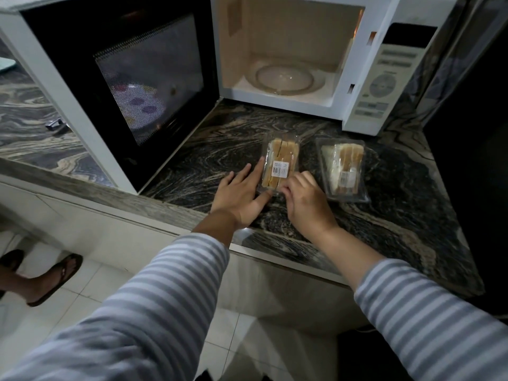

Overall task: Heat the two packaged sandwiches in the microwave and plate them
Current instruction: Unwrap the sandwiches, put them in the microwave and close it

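Step in hand, judged: taking up the first sandwich pack [279, 165] for loading; next move calls for a lift forward of the hands onto the glass turntable [284, 78] of the open microwave [357, 50]. Left hand [242, 192]: fingers straight, flat against the pack's near-left edge, grasping nothing; right hand [306, 200]: fingers curled at its near-right corner, apparently pinching. Pack: clear rigid plastic, labelled, between both hands. Second pack [342, 169]: wedge-shaped, just right of the right hand; counter [220, 149]: polished veined stone.
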Available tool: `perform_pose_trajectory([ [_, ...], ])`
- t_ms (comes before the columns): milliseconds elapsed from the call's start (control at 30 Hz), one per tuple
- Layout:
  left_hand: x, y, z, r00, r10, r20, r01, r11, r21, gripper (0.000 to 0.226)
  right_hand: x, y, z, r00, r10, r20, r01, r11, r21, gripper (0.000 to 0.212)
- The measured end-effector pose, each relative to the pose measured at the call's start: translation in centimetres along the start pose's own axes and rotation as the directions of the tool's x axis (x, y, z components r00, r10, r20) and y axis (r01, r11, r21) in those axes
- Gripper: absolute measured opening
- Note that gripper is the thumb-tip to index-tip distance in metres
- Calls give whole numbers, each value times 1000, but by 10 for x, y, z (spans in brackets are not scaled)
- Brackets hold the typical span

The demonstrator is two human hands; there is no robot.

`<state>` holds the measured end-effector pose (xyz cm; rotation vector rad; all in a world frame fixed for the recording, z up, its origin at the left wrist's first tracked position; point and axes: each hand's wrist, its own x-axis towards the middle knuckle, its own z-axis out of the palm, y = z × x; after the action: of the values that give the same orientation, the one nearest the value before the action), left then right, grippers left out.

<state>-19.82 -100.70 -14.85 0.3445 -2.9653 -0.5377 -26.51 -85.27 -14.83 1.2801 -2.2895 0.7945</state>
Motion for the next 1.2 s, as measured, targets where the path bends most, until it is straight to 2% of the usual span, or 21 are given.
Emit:
perform_pose_trajectory([
  [233,-1,0,-1,1000,-2,-5,2,1000,-31,76,-1,0,0,999,46,-17,-45,998,41,25],
  [333,-1,-1,0,1000,7,-30,-8,999,-50,78,0,-1,0,999,27,-20,-26,998,57,24],
  [500,-3,-1,-1,997,39,-67,-46,993,-111,74,-2,-1,-4,981,88,-172,-81,995,51,26],
  [600,-2,1,-7,998,17,-67,-33,968,-250,71,-5,2,-8,955,182,-233,-151,978,146,33],
  [733,13,12,-26,993,-18,-113,-40,871,-489,76,-7,-2,-10,911,372,-178,-315,906,284,39],
  [833,32,23,-44,979,2,-202,-116,826,-551,64,-5,-13,-6,887,454,-90,-407,858,314,40],
  [933,47,29,-60,963,45,-266,-196,794,-575,55,13,-26,0,861,504,-73,-462,833,303,47],
  [1000,56,30,-67,962,55,-268,-213,769,-603,50,34,-30,7,791,611,-40,-572,761,306,47],
  [1100,65,29,-75,963,81,-256,-229,745,-626,49,61,-36,12,619,786,5,-741,581,336,42],
  [1200,69,26,-75,962,106,-251,-243,753,-611,50,71,-42,13,516,857,-4,-815,492,305,69],
])
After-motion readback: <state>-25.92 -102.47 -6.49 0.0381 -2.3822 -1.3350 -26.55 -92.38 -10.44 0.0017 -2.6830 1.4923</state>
